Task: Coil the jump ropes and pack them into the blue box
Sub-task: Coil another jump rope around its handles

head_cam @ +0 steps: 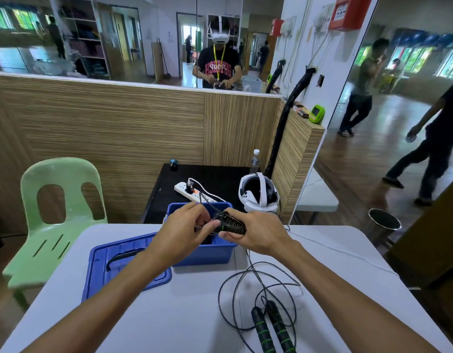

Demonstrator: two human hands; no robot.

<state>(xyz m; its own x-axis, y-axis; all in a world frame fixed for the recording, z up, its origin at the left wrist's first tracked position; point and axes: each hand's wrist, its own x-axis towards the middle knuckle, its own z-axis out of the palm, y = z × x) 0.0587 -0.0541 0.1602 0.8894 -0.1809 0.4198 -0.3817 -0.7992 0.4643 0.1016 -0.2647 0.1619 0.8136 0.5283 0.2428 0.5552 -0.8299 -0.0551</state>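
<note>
The blue box (pixel 207 253) stands open at the far edge of the white table (pixel 169 314). Just above it my right hand (pixel 256 233) grips the black, green-striped handles of a jump rope (pixel 233 224). My left hand (pixel 184 230) pinches that rope's thin black cord beside the handles. A loop of the cord rises behind my left fingers. A second jump rope (pixel 271 324) lies loose on the table at the near right, its two black and green handles side by side and its cord in wide loops.
The box's blue lid (pixel 113 263) lies flat left of the box. Beyond the table a low black stand holds a power strip (pixel 192 191), a white headset (pixel 258 193) and a water bottle (pixel 254 161). A green plastic chair (pixel 57 220) stands left; people walk at right.
</note>
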